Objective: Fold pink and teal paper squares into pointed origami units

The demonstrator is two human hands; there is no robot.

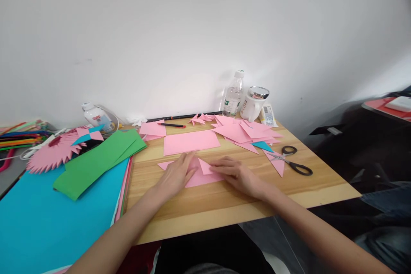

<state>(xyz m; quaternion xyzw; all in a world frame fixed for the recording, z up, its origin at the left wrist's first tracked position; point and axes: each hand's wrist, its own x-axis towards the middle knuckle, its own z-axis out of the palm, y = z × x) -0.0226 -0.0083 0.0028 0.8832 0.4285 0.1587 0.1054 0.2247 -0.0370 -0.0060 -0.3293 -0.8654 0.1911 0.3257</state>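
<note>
A pink paper piece (203, 174) with folded corners lies on the wooden table (224, 205) in front of me. My left hand (177, 174) rests flat on its left part, fingers stretched out. My right hand (236, 173) presses on its right edge, fingers laid flat and pointing left. Neither hand lifts the paper. Just behind it lies a flat pink sheet (190, 141).
Black scissors (293, 163) lie to the right beside a heap of pink triangles (245, 132). A water bottle (233, 95) and a white mug (253, 104) stand at the wall. Green paper (96, 160), blue sheets (38, 218), a pink spiky flower (51, 154) and a pencil (171, 125) lie left.
</note>
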